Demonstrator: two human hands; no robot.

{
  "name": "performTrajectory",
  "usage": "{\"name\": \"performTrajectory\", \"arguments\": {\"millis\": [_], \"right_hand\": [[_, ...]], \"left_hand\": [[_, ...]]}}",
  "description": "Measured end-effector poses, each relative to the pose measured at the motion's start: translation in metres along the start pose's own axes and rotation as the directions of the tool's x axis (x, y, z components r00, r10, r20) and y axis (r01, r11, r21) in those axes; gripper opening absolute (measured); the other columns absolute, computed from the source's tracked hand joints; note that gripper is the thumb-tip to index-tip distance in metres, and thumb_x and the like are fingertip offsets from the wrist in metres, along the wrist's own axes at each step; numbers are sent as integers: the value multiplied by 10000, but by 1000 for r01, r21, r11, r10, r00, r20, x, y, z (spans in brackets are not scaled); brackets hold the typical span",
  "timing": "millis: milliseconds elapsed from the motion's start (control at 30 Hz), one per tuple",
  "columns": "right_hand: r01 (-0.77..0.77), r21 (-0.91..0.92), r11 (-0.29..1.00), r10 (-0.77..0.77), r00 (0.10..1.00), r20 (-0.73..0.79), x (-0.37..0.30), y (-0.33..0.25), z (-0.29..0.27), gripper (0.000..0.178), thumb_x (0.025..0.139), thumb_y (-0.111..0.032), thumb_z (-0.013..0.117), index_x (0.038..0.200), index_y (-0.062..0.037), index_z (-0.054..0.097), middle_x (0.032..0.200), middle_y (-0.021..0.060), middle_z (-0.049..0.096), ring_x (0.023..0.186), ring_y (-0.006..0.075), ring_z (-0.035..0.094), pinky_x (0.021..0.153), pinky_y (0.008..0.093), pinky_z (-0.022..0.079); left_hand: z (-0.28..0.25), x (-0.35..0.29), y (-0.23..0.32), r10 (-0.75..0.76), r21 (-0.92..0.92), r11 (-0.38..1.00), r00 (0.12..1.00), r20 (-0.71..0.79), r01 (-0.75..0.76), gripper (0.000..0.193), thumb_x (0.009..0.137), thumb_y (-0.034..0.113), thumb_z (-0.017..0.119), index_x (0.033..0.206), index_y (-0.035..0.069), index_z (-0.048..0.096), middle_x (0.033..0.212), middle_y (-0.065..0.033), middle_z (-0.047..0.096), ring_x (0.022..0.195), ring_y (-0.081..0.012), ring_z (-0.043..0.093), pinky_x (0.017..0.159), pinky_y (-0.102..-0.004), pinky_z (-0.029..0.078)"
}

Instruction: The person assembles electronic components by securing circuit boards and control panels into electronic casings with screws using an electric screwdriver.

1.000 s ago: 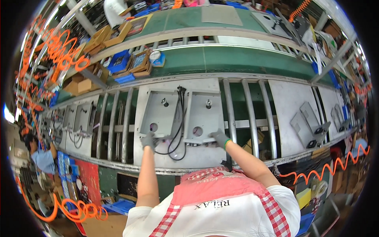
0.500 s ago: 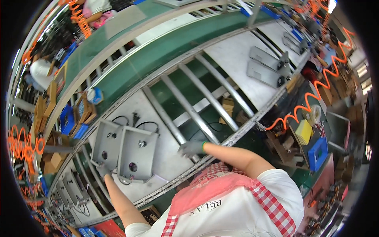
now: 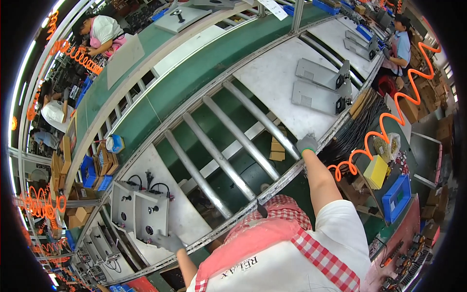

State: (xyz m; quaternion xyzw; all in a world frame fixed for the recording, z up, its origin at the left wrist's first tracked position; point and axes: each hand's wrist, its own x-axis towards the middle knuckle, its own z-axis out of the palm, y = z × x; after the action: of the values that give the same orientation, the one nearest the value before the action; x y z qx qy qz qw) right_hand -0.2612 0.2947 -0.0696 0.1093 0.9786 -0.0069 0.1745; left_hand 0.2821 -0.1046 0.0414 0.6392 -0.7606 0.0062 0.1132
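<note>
Two grey sheet-metal panels lie flat on the desk at the person's left, side by side and touching, each w/ a black knob or two and a black cable looping off the far edge. Judging by look: stiff, thin steel, not heavy but awkward; edges prob. sharp, face smooth and a bit slippery, so the gloves make sense. Best hold would be the near edge or a corner, not the knobs or the cables, which could snag.

Left hand, grey glove, rests on the near corner of the right-hand panel. Fingers look partly curled over the edge, not a full fist; can't tell if it really pinches the metal or just presses on it.

Right hand, also gloved w/ a green cuff, is stretched well out to the right, at the near end of a steel roller by the frame rail. Looks loosely closed, fingers bent down; whether it holds anything I can't tell, too small.

Further right on the line, well apart, two more grey panels w/ small black fans sit on a light board. Orange coiled hose hangs beside them. Other workers sit along the green belt beyond.
</note>
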Motion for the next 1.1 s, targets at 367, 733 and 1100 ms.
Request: {"name": "performTrajectory", "arguments": {"millis": [367, 733, 1100], "right_hand": [[393, 19, 919, -383, 884, 269, -70, -27, -37, 392, 844, -326, 463, 1062, -76, 673, 1154, 171, 615, 1080, 304, 583, 876, 415, 458], [669, 655, 353, -904, 64, 422, -140, 97, 17, 351, 927, -294, 430, 1087, -36, 607, 1071, 170, 630, 953, 293, 606, 888, 386, 431], [-142, 662, 736, 345, 920, -185, 62, 337, -46, 436, 765, -347, 642, 1060, -31, 586, 1030, 185, 635, 1006, 326, 597, 866, 382, 471]], "left_hand": [[25, -67, 262, 646, -491, 728, 718, 259, -478, 284, 759, 121, 615, 1035, 55, 598, 1169, -200, 510, 1091, -373, 492, 950, -423, 391], [-11, -196, 487, 929, -742, 364, 161, 334, -563, 454, 826, 311, 622, 1186, 50, 524, 1179, -206, 539, 1091, -380, 512, 918, -435, 413], [21, -244, 503, 889, -697, 458, 279, 363, -552, 421, 832, 223, 608, 1166, -4, 489, 1056, -230, 616, 982, -399, 589, 832, -436, 468]]}}
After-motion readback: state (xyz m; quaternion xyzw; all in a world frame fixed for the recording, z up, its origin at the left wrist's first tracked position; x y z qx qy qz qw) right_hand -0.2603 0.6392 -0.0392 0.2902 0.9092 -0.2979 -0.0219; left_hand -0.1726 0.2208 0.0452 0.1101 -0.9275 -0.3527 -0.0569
